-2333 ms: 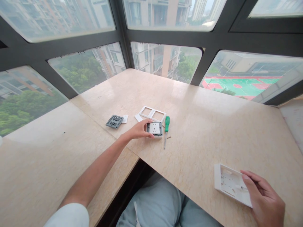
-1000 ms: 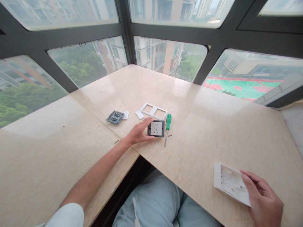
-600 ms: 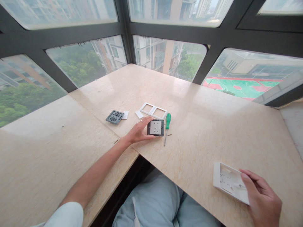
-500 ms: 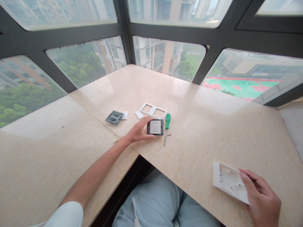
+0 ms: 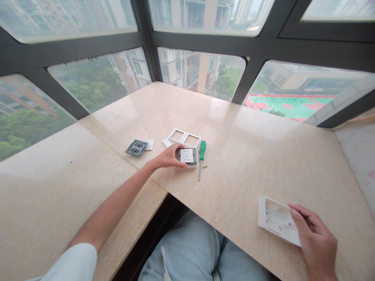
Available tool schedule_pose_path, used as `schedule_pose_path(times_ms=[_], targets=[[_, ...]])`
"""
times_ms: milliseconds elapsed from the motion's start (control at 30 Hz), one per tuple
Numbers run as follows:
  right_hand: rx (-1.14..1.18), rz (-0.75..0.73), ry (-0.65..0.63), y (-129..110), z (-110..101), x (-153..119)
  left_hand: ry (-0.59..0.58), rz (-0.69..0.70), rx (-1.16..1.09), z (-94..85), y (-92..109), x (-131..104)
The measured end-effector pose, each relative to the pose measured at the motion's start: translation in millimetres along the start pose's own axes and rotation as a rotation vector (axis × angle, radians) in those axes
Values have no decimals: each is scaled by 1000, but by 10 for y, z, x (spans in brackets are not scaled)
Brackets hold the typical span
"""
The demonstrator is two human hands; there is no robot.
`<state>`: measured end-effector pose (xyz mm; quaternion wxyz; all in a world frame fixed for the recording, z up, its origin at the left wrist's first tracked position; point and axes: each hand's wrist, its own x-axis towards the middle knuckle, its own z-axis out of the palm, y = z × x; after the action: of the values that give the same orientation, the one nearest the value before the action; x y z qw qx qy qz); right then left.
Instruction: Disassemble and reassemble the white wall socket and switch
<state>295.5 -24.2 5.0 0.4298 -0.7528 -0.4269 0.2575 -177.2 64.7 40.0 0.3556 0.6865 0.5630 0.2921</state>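
My left hand grips the left side of a socket module with a white face and dark frame, thumb below and fingers above. Under the module, a white edge shows at its right and bottom. On the right, my right hand holds a white open box by its right end, with small loose bits inside. Just right of the socket module lies a green-handled screwdriver, its shaft toward me. Behind the module rests a white double frame.
A dark socket module, back side up, lies at the left beside a white piece. Another white piece touches the double frame. A small screw lies near the screwdriver. The table's front edge runs before my legs.
The view has shifted slightly, so most things appear further left. The socket module now sits flatter, with a white rim showing beneath it. My right hand still holds the box.
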Motion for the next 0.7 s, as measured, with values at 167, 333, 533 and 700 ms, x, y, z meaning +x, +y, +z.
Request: schedule_pose_path(times_ms=[167,333,533,700], targets=[[20,-47,-3,13,10,27,-41,1,101,-89,80,91],[86,-130,-3,50,34,56,33,39,172,-212,240,98],[174,-175,-10,-15,62,43,91,269,110,19,910,-47],[243,-126,33,-17,71,35,-108,415,17,947,1493,-90]])
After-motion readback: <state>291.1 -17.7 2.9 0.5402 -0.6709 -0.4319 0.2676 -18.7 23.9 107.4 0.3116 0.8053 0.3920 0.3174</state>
